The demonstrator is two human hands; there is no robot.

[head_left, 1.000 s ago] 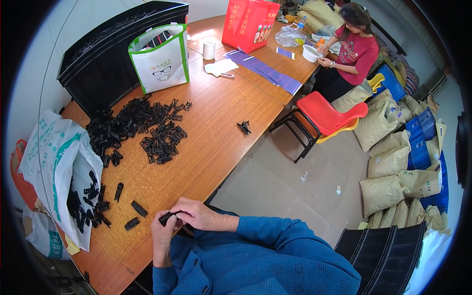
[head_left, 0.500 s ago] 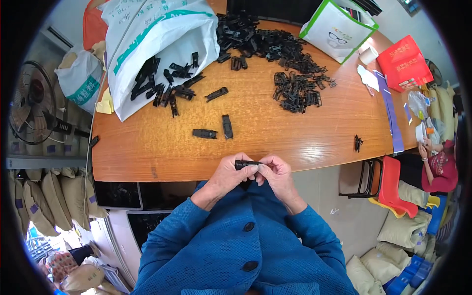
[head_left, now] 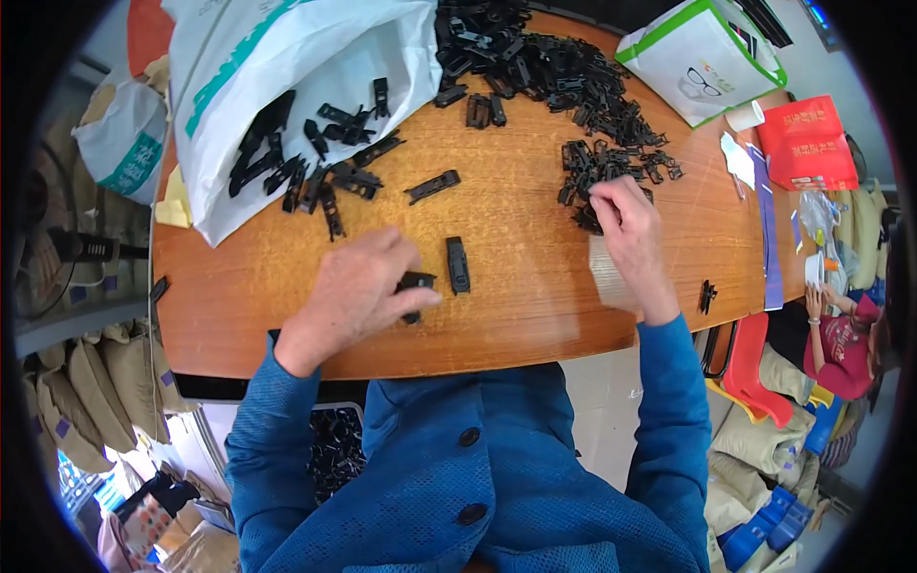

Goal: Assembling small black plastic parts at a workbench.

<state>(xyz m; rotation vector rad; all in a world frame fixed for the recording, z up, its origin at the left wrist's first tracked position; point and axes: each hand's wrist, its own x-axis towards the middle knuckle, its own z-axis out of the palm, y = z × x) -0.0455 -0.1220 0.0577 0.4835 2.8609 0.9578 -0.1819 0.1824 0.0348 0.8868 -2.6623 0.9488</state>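
My left hand (head_left: 358,291) is low over the table at the front, its thumb and fingers curled around a black plastic part (head_left: 416,281). A dark end of a part also shows under the thumb; the hand hides most of it. Just right of that hand, one long black plastic piece (head_left: 458,265) lies by itself. My right hand (head_left: 630,239) is at the near edge of a pile of small black frame-like pieces (head_left: 611,162), thumb and forefinger drawn together. Whatever is between those fingertips is too small to make out.
A white sack (head_left: 315,57) lies open at the left, black parts spilling out of it. A larger heap of black parts (head_left: 544,72) is at the back. A green-edged bag (head_left: 702,67) and a red bag (head_left: 810,143) stand at the right. Another person (head_left: 845,349) sits far right.
My hands were together at the table's front edge around a black part. They have separated: the left moved forward and left to the loose parts, the right forward and right to the pile.
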